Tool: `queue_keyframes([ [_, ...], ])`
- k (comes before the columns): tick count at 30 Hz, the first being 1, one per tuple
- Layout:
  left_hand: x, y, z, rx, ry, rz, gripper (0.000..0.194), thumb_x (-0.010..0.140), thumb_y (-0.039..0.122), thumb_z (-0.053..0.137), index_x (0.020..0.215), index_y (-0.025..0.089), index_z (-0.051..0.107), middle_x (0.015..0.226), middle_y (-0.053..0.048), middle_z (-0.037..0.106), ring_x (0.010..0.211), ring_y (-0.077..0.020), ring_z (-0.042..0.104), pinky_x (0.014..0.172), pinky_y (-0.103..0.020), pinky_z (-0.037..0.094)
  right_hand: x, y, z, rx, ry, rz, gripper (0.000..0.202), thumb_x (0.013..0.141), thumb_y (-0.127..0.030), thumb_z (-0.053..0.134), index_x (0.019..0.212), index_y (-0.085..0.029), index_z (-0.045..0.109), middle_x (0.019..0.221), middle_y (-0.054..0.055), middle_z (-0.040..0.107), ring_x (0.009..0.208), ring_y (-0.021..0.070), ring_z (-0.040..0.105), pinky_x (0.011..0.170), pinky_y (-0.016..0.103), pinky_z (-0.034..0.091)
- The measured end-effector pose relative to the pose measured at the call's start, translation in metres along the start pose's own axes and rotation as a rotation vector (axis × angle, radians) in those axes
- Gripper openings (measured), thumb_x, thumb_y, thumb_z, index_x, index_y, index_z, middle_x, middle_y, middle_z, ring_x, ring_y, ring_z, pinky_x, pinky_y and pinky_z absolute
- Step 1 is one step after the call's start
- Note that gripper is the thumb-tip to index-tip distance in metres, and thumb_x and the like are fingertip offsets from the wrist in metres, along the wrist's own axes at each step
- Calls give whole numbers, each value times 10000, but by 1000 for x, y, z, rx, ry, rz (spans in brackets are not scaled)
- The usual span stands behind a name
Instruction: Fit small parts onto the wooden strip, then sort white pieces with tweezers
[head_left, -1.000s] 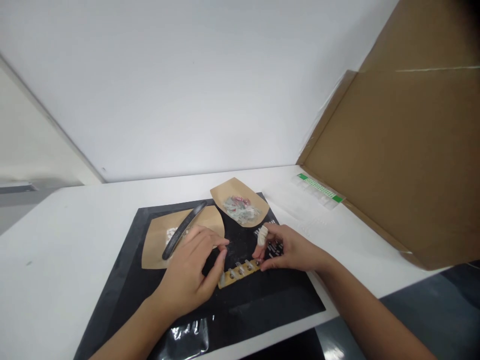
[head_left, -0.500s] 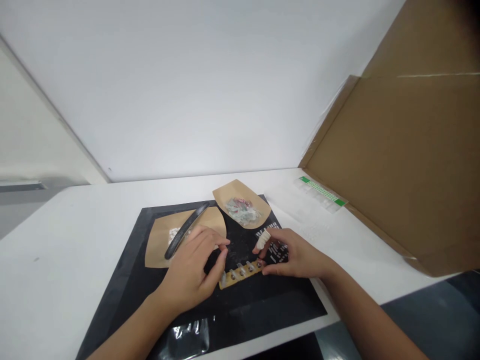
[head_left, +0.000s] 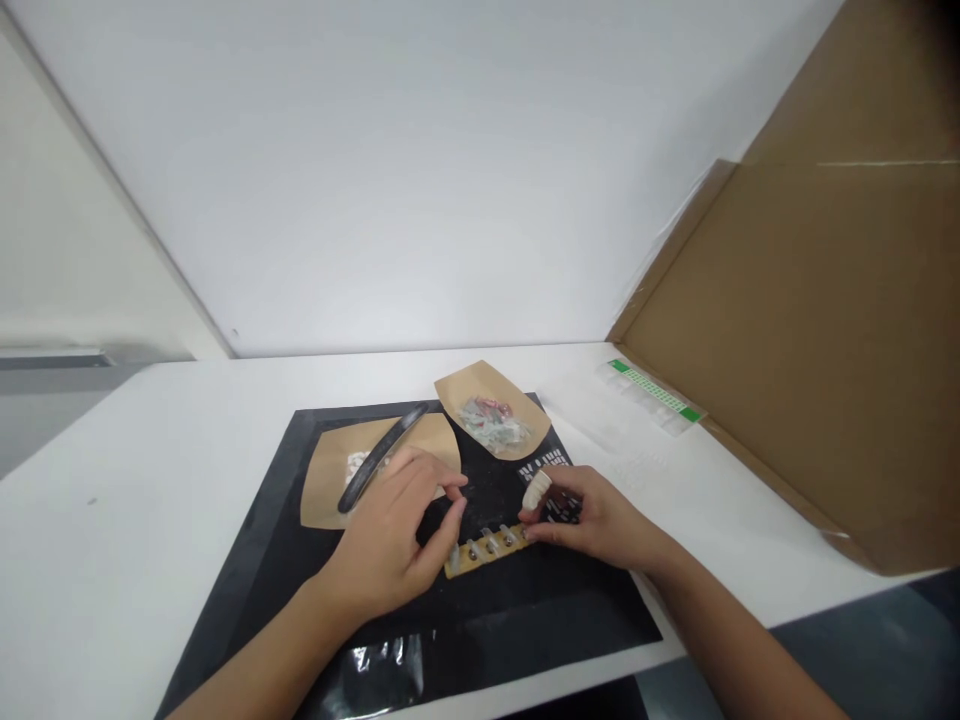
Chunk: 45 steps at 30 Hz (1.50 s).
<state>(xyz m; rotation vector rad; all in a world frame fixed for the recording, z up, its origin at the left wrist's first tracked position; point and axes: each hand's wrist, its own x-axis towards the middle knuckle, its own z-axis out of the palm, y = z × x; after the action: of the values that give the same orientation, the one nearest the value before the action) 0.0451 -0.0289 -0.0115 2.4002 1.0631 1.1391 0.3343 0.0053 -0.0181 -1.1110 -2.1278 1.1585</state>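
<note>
A narrow yellow strip (head_left: 480,562) lies on the black mat, with several clear tabs and small round metallic pieces along it. My right hand (head_left: 589,515) grips its right end between the thumb and a finger. A ribbed white finger cot (head_left: 536,491) covers the right index fingertip. My left hand (head_left: 401,525) hovers over the mat at the strip's left end, thumb and index finger drawn together in a pinch. Anything between those fingertips is too small to make out. Behind that hand, a brown paper tray (head_left: 322,495) holds small white pieces, and a dark curved bar (head_left: 382,455) lies across it.
A second brown paper tray (head_left: 465,378) at the back holds clear and reddish small packets or pieces. Small pale strips (head_left: 551,460) lie on the black mat (head_left: 555,620) behind my right hand. A green-edged clear sheet (head_left: 656,392) rests near a large cardboard box (head_left: 810,350).
The whole view has shifted slightly, so things sit a little further right. My right thumb and finger now cover more of the strip's right end. My left hand keeps its pinch.
</note>
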Motion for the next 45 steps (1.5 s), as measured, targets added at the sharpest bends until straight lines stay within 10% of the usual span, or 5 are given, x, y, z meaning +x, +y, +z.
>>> queue_keyframes([
  [8,1,2,0,3,1,2,219,949,139,603,1161,189,582,995,-66,642,974,-223,563,880,-380,482,1,3,2,99,-5,116,275,775,-404,886,840,-198,715,833,9,749,744,160,662,656,251,484],
  [27,2,3,-2,-12,38,0,235,935,145,624,1162,194,591,977,-63,649,983,-227,570,889,-393,496,-2,-38,7,-494,33,13,168,843,-118,697,730,-236,659,725,-43,698,740,156,617,730,274,382],
  [45,-7,-1,-1,64,172,-15,277,921,265,642,1183,217,564,1140,-102,427,918,-213,550,818,-399,563,-17,-37,21,-594,161,-27,120,896,-198,688,809,-229,612,839,-21,698,820,185,619,753,292,409],
])
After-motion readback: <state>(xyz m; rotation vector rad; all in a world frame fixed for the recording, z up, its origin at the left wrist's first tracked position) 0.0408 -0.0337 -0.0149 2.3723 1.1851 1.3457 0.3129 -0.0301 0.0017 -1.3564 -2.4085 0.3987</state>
